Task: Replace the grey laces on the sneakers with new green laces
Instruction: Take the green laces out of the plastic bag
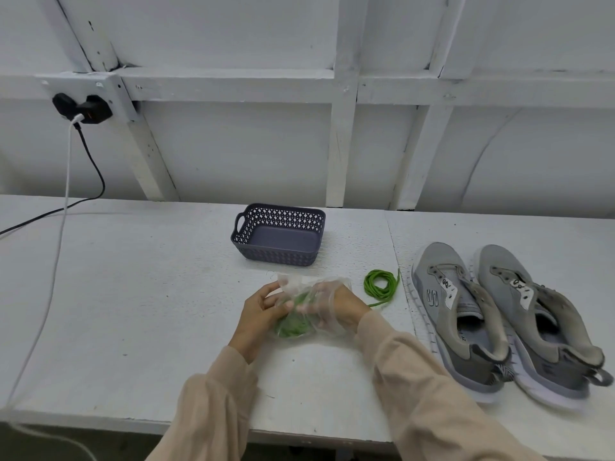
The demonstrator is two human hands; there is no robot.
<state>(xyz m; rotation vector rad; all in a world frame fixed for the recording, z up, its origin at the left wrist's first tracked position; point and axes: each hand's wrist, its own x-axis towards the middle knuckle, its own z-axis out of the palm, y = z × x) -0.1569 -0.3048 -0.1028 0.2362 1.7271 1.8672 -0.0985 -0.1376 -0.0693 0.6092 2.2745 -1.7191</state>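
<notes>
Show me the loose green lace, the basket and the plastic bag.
loose green lace [368, 285]: head view, left arc of the coil.
basket [276, 256]: head view, front wall.
plastic bag [289, 283]: head view, clear upper part.

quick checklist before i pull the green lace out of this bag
1. Grey laces off the sneakers: ok, eyelets look empty.
2. One loose green lace out beside them: ok.
3. Grip of the left hand on the plastic bag: ok.
4. Hold of the right hand on the bagged lace: cannot tell, plastic blurs it.
5. Room in the basket for the bag: ok.
</notes>
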